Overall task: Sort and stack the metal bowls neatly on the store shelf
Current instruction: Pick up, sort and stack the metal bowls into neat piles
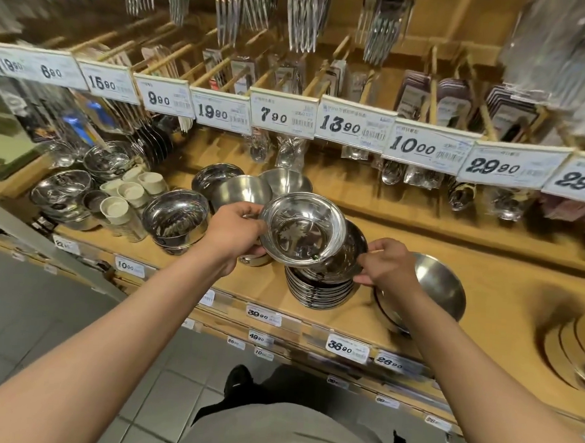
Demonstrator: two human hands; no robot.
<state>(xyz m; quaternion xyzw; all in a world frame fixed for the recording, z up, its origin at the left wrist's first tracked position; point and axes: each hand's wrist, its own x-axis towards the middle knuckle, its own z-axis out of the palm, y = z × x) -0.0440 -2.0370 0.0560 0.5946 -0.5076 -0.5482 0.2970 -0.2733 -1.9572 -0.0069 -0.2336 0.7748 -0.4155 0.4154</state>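
Bowl (302, 229): tilted, left hand (234, 232) pinching its left rim.
Stack (321, 284): directly beneath, centre frame.
Right hand (389, 263): grip curled round the stack's right edge.

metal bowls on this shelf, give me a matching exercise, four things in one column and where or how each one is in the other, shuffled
Things:
1. shiny rimmed bowl
2. stack of bowls
3. cream cups
4. brushed bowl

Places or states:
A. on the shelf, right of the right hand
B. tilted, held at its rim by the left hand
C. clustered at the left between steel bowls
D. under the held bowl, right hand at its edge

Pairs: 1-B, 2-D, 3-C, 4-A
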